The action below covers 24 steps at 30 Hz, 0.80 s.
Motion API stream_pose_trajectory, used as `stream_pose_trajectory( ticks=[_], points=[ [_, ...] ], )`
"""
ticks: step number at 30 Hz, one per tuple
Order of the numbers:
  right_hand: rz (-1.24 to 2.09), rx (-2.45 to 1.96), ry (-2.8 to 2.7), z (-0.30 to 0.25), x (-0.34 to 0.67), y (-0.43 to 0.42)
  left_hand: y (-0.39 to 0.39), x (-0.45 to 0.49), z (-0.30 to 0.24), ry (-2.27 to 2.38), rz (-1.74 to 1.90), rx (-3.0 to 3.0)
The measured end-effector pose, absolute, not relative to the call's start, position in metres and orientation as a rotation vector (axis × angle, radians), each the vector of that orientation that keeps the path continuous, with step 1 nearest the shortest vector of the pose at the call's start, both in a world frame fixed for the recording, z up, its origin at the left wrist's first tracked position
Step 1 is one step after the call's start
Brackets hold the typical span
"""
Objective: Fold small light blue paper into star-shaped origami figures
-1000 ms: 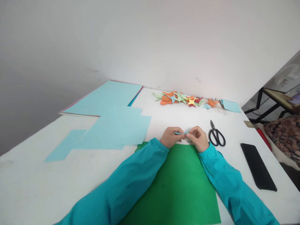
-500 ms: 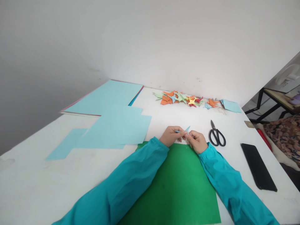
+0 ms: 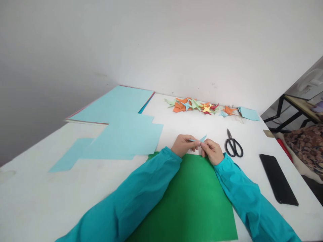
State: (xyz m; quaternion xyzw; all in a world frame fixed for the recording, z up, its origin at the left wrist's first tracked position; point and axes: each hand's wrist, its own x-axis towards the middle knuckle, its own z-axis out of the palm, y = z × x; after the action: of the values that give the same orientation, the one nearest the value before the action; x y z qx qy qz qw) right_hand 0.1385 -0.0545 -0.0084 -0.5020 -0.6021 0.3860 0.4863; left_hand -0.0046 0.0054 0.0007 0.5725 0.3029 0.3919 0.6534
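Note:
A small folded piece of light blue paper [image 3: 203, 138] with narrow pointed tips is pinched between my two hands. My left hand [image 3: 186, 145] is closed on its left side, thumb and fingers pressed together. From the other side my right hand [image 3: 211, 150] grips it with the fingertips, which nearly touch those of the left. Fingers cover the paper's middle. Both hands are just above the far edge of a green sheet [image 3: 196, 195] lying on the white table [image 3: 40, 205].
Black-handled scissors [image 3: 234, 144] and a black phone [image 3: 278, 178] lie to the right. Light blue sheets [image 3: 126, 137] spread at the left. Along the wall are colourful folded paper shapes [image 3: 194, 105] and a stack of small blue papers [image 3: 248, 113].
The folded paper has turned slightly between my fingers, and its upper tip points more to the right. My right fingers have shifted a little; both hands keep their place.

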Motion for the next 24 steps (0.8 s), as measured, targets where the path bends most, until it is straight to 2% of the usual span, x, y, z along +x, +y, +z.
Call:
stream_pose_trajectory(
  ticks=[19, 24],
  points=[
    [1.036, -1.249, -1.336, -0.0071, 0.1398, -0.051, 0.0072, 0.0005, 0.0003, 0.756, 0.932, 0.92],
    [1.046, -1.25, -1.393, -0.0098, 0.1408, -0.0507, 0.0027, -0.0019, 0.0, 0.741, 0.826, 1.204]
  ],
)
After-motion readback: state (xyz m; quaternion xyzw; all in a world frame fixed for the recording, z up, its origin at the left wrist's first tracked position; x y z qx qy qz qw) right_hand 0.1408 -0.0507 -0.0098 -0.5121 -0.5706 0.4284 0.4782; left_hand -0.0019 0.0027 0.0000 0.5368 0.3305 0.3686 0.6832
